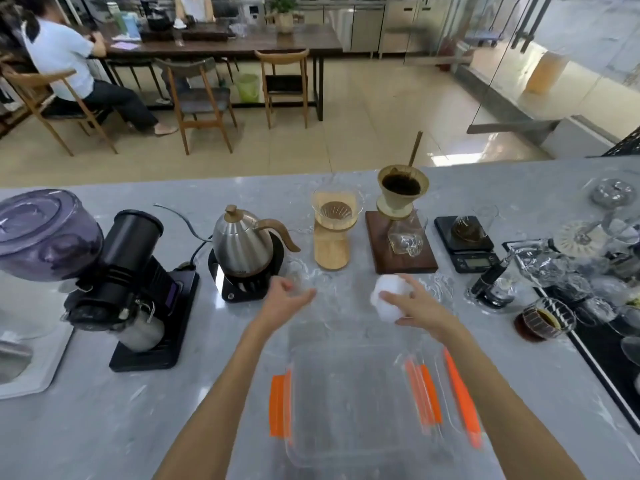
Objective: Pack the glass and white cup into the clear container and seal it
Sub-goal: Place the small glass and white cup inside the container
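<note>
The clear container (349,403) with orange clips lies open on the grey counter just in front of me, and a clear lid with orange clips (453,393) leans at its right side. My right hand (412,303) grips the white cup (388,297) above the counter, beyond the container's far edge. My left hand (285,297) is closed around the glass (296,284), which is transparent and blurred, so its outline is hard to make out. Both hands are blurred by motion.
Behind the hands stand a steel kettle (242,244) on its base, a wooden dripper stand (332,233), a coffee dripper on a dark wood board (401,216) and a black scale (464,240). A black grinder (138,282) is at left. Glassware (543,317) crowds the right.
</note>
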{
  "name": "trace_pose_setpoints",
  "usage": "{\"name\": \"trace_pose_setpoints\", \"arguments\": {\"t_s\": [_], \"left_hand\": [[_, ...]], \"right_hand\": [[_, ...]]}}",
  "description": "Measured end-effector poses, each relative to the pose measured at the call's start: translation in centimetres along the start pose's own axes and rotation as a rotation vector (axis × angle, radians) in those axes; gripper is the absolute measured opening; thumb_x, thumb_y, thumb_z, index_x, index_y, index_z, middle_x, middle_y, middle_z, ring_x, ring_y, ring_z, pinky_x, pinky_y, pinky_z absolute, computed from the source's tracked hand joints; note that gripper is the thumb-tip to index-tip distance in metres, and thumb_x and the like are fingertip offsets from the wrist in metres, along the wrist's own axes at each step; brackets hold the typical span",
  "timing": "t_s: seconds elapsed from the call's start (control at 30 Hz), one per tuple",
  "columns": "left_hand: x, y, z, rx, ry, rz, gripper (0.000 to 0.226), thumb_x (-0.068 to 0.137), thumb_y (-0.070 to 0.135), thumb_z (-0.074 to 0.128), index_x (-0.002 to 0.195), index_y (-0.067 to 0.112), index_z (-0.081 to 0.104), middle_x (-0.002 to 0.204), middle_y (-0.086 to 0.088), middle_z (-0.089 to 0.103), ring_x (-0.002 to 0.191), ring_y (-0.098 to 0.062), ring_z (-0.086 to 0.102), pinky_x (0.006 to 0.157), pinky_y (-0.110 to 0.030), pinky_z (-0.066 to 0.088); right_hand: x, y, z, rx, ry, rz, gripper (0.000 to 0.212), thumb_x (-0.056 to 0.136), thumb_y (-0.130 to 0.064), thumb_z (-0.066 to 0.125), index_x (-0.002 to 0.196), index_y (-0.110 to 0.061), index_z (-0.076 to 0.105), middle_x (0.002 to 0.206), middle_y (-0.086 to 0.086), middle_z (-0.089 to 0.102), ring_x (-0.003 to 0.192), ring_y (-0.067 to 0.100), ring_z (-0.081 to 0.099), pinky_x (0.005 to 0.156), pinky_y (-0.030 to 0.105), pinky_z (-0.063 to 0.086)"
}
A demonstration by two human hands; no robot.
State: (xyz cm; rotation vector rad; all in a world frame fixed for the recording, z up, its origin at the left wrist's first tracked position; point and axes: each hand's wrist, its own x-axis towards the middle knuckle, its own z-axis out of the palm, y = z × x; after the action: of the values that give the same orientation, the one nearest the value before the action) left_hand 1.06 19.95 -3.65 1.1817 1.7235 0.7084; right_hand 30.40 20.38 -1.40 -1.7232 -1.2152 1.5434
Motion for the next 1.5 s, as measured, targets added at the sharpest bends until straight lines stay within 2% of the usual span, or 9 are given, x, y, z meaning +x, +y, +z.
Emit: {"name": "trace_pose_setpoints", "arguments": {"t_s": [0.07,0.17,0.27,0.37,0.47,0.6,0.8,0.97,1.5], "left_hand": [[-3.8,-0.9,-3.1,-0.177,0.108,0.045,0.06,0.07,0.055,0.082,0.107,0.026,0.045,0.106,0.001,0.056,0.097,-0.014,0.058,0.072,-0.02,0.045],[-10.1,-1.6,-4.5,-0.228,-0.006,0.247,0.069,0.06,0.064,0.085,0.111,0.043,0.043,0.117,0.004,0.061,0.102,-0.014,0.066,0.08,-0.026,0.057],[-14.9,-1.3,-1.5,0.072,-0.187,0.403,0.081,0.061,0.064,0.084,0.125,0.049,0.035,0.123,0.019,0.053,0.106,-0.007,0.061,0.088,-0.016,0.052],[-15.9,-1.3,3.4,0.566,-0.345,0.399,0.081,0.06,0.063,0.072,0.128,0.056,0.029,0.121,0.006,0.055,0.108,-0.017,0.059,0.087,-0.027,0.048],[-14.4,-2.1,7.0,0.902,-0.455,0.221,0.077,0.071,0.051,0.068,0.137,0.036,0.031,0.123,-0.012,0.051,0.114,-0.036,0.054,0.09,-0.042,0.046],[-12.7,-2.8,9.4,1.168,-0.374,0.206,0.061,0.091,0.024,0.06,0.144,0.019,0.03,0.135,-0.025,0.044,0.119,-0.043,0.05,0.097,-0.044,0.047],[-12.7,-2.7,9.7,1.247,-0.358,0.242,0.07,0.091,0.031,0.064,0.149,0.017,0.028,0.136,-0.025,0.044,0.121,-0.042,0.052,0.101,-0.045,0.046],[-12.7,-2.5,9.5,1.403,-0.362,0.317,0.054,0.097,0.028,0.055,0.144,0.015,0.031,0.133,-0.022,0.05,0.12,-0.036,0.054,0.103,-0.041,0.043],[-12.8,-2.9,9.3,1.274,-0.35,0.307,0.051,0.099,0.026,0.053,0.143,0.009,0.033,0.137,-0.027,0.047,0.123,-0.042,0.052,0.1,-0.042,0.048]], "right_hand": [[-4.3,1.4,-2.5,0.155,0.012,-0.033,0.056,0.073,-0.038,0.082,0.12,-0.049,0.053,0.133,0.005,0.06,0.105,0.021,0.069,0.077,0.035,0.061],[-10.5,1.6,-4.0,0.072,-0.079,-0.159,0.067,0.069,-0.04,0.085,0.127,-0.047,0.052,0.128,-0.002,0.064,0.102,0.011,0.071,0.071,0.021,0.057],[-14.8,0.5,-2.3,-0.335,-0.178,-0.257,0.079,0.058,-0.058,0.082,0.128,-0.058,0.045,0.124,-0.027,0.054,0.108,-0.002,0.058,0.082,0.019,0.048],[-15.6,0.4,0.9,-0.834,-0.232,-0.333,0.083,0.055,-0.07,0.072,0.129,-0.063,0.036,0.12,-0.043,0.043,0.116,0.002,0.04,0.091,0.026,0.032],[-13.4,1.9,4.0,-1.28,-0.229,-0.349,0.084,0.06,-0.064,0.066,0.136,-0.044,0.037,0.126,-0.015,0.058,0.117,0.019,0.041,0.088,0.033,0.029],[-10.2,4.7,8.0,-1.584,-0.204,-0.296,0.082,0.067,-0.053,0.072,0.138,-0.027,0.041,0.122,0.008,0.062,0.119,0.029,0.044,0.091,0.039,0.036],[-8.5,7.0,8.7,-1.508,-0.159,-0.215,0.09,0.065,-0.049,0.079,0.14,-0.027,0.036,0.126,0.011,0.059,0.123,0.031,0.044,0.093,0.037,0.039],[-8.3,8.1,9.1,-1.538,-0.151,-0.244,0.085,0.067,-0.047,0.078,0.138,-0.025,0.038,0.127,0.012,0.053,0.122,0.031,0.042,0.093,0.038,0.038],[-8.0,8.8,9.1,-1.387,-0.178,-0.198,0.097,0.066,-0.043,0.081,0.147,-0.025,0.03,0.142,0.012,0.038,0.131,0.034,0.032,0.101,0.039,0.04]]}}
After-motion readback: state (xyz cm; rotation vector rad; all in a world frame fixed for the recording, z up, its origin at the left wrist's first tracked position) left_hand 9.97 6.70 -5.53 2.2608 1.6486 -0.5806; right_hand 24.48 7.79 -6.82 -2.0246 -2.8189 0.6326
